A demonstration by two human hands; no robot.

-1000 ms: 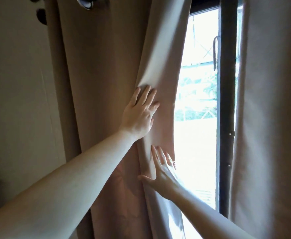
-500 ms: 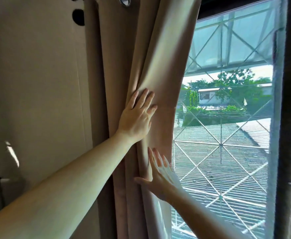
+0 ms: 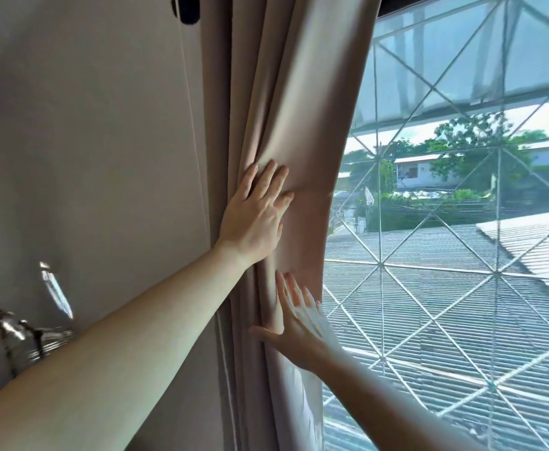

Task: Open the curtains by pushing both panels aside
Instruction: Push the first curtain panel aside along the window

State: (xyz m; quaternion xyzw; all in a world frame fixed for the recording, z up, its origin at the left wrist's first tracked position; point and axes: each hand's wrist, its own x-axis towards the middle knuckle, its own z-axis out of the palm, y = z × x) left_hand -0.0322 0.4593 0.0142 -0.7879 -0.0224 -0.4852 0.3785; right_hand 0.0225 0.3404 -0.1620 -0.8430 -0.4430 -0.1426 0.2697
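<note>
Beige and bare, the plain painted wall (image 3: pixel 88 141) fills the whole left side, running up to a dark round fitting (image 3: pixel 187 9) at the top edge. To the right, the clear window pane (image 3: pixel 461 255) takes up the rest, crossed by a white metal grille of diagonal bars (image 3: pixel 380 268); through it I see grey corrugated roofs, green trees and a pale building. Between wall and glass hangs the tan fabric curtain panel (image 3: pixel 305 109), bunched into deep vertical folds against the wall side, its free edge curving along the glass.

My left hand (image 3: pixel 255 219) lies flat on the gathered cloth at mid height, fingers (image 3: pixel 268 183) stretched out and close together, pressing and gripping nothing. My right hand (image 3: pixel 294 327) sits lower on the same panel, near its free edge, palm against the fabric, fingers spread and the thumb out to the left; it too only pushes. The two hands are near each other, one above the other, not touching.

Low on the left wall, a shiny metal fixture (image 3: pixel 16 330) shows, too blurred to identify.
</note>
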